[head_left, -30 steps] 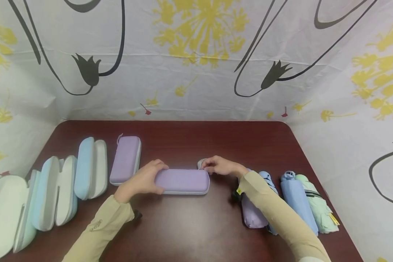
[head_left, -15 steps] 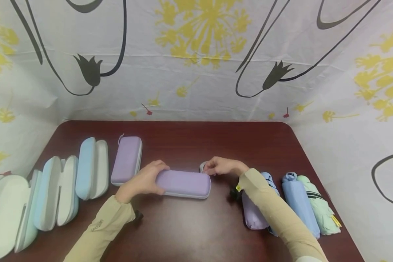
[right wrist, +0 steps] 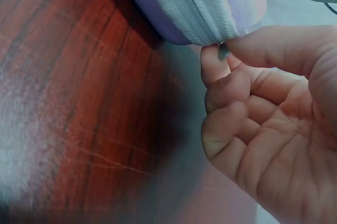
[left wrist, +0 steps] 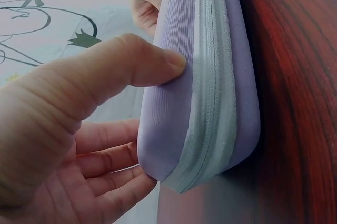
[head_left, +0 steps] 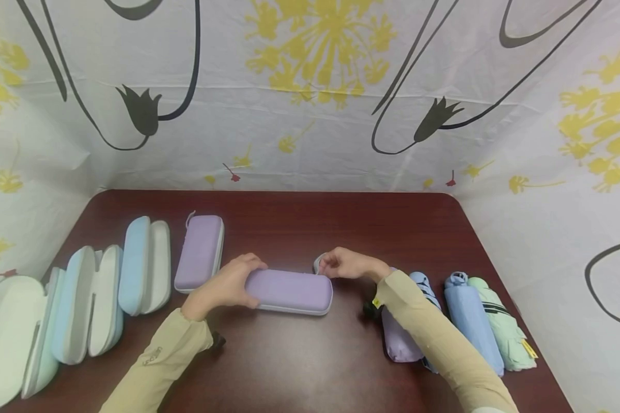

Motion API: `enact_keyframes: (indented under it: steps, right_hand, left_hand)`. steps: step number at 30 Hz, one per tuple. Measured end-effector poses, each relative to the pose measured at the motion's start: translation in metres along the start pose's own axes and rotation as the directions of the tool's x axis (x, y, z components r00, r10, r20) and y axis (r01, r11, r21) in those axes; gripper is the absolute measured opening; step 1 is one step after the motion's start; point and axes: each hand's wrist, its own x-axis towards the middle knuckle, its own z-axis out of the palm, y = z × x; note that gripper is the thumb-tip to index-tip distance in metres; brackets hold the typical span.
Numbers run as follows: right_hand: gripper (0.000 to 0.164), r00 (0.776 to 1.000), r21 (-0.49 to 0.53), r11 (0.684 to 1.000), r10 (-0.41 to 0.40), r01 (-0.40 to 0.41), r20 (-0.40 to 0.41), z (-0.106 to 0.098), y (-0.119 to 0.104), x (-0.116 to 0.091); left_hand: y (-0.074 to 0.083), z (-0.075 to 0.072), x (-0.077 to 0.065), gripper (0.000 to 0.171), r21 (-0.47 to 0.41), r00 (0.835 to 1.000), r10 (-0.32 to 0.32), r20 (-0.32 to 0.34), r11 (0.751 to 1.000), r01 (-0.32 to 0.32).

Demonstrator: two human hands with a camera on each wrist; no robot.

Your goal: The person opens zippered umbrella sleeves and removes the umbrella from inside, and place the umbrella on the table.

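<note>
A closed lilac zip case lies lengthwise in the middle of the table. My left hand grips its left end. In the left wrist view the thumb presses the ribbed top beside the pale grey zipper, while the other fingers lie around the end. At the far right corner of the case, my right hand pinches the small zipper pull between thumb and index finger. Its remaining fingers are curled. A grey strap loop sticks out beside those fingertips.
Another lilac case lies behind my left hand. Farther left stand open cases: a blue one, a second blue one and a mint one. Folded umbrellas lie at right: lilac, blue and mint, some partly under my right forearm.
The right end of the lilac case has swung slightly toward me. My hands have kept their holds at its left end and at the far right corner.
</note>
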Motion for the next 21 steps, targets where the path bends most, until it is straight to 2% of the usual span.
enact_keyframes:
  steps: [3, 6, 8, 11, 16, 21]
  right_hand:
    - [0.011, 0.997, -0.148, 0.988, -0.051, 0.043, -0.051, 0.002, -0.004, -0.002]
    - [0.01, 0.983, -0.316, 0.943, -0.145, 0.102, -0.115, 0.006, -0.008, -0.003]
    - [0.009, 0.967, -0.392, 0.911, -0.201, 0.126, -0.156, 0.008, -0.009, -0.004]
    - [0.008, 0.946, -0.466, 0.873, -0.26, 0.143, -0.195, 0.011, -0.007, -0.006]
    - [0.008, 0.921, -0.549, 0.827, -0.299, 0.119, -0.251, 0.013, -0.002, -0.011]
    - [0.008, 0.898, -0.572, 0.818, -0.291, 0.056, -0.329, 0.015, -0.002, -0.02]
  left_hand:
    - [0.0, 0.0, 0.0, 0.065, -0.004, 1.0, -0.007, 0.005, 1.0, 0.007]
    - [0.0, 0.001, -0.001, 0.065, -0.009, 1.0, -0.018, 0.002, 1.0, 0.018]
    - [0.0, 0.002, -0.001, 0.066, -0.013, 1.0, -0.024, -0.003, 1.0, 0.024]
    - [-0.001, 0.005, -0.001, 0.065, 0.001, 1.0, -0.021, -0.018, 1.0, 0.021]
    - [-0.001, 0.01, -0.001, 0.065, 0.028, 0.998, -0.031, -0.051, 0.999, 0.033]
    - [0.002, 0.011, -0.005, 0.066, 0.045, 0.993, -0.068, -0.095, 0.996, 0.072]
